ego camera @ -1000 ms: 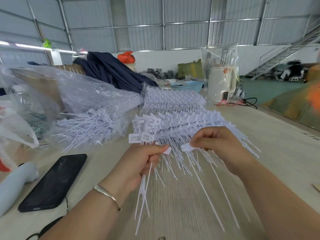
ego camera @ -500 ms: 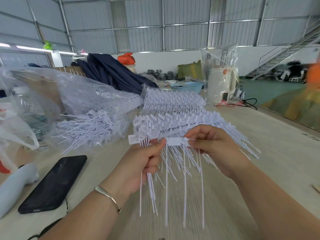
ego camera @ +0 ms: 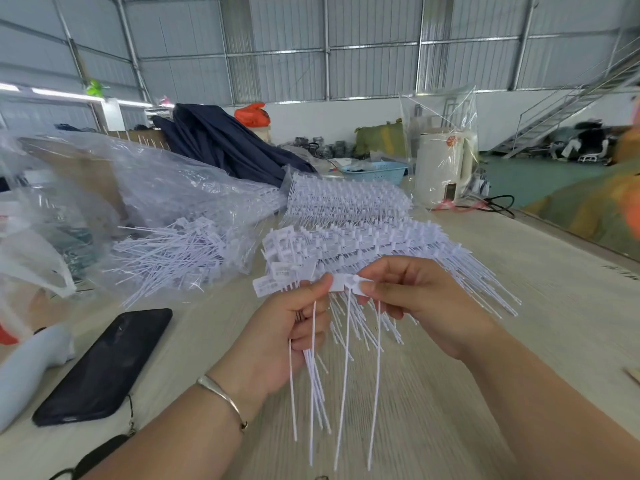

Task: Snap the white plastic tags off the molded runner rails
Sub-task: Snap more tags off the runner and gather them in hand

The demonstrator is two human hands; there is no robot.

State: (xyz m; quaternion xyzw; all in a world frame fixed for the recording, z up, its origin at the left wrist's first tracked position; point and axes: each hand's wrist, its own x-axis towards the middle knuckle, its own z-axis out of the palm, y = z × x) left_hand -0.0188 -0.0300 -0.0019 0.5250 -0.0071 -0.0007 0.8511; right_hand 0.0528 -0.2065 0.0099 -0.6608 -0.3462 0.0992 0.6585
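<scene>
I am holding a bundle of loose white tags in my left hand, fingers curled round their thin tails, which are hanging down toward the worktop. My left thumb and my right hand are both pinching a short strip of joined tags between them, so each grip is narrow and closed on plastic. Just behind my hands the stack of runner rails is lying on the worktop, tags standing in rows. To the left a clear bag is spilling more tags, and a black phone is lying near my left wrist.
</scene>
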